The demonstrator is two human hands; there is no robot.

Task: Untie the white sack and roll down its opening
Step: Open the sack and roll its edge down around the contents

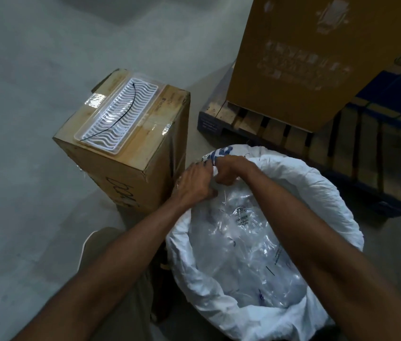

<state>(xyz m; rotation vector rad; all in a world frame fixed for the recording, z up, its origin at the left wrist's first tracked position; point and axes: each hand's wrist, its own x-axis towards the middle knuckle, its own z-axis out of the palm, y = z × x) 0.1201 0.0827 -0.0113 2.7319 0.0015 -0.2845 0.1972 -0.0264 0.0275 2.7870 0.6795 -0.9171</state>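
Both forearms reach over the woven white sack (317, 193); left hand (195, 184) and right hand (229, 172) grip its crumpled far rim, fingertips hidden; clear crinkled plastic (243, 254) fills it.

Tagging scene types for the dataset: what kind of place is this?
Likely a warehouse or stockroom: bare concrete floor, a large cardboard carton standing on a wooden pallet, and a taped box beside the white sack that both hands are working on.

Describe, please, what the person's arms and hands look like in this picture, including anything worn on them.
Both forearms are bare right up to the bottom of the picture: no sleeves, gloves or watch show. The left hand seems to carry a small ring on one finger, though it is too small to be sure. The right hand shows no ring, band or marking.
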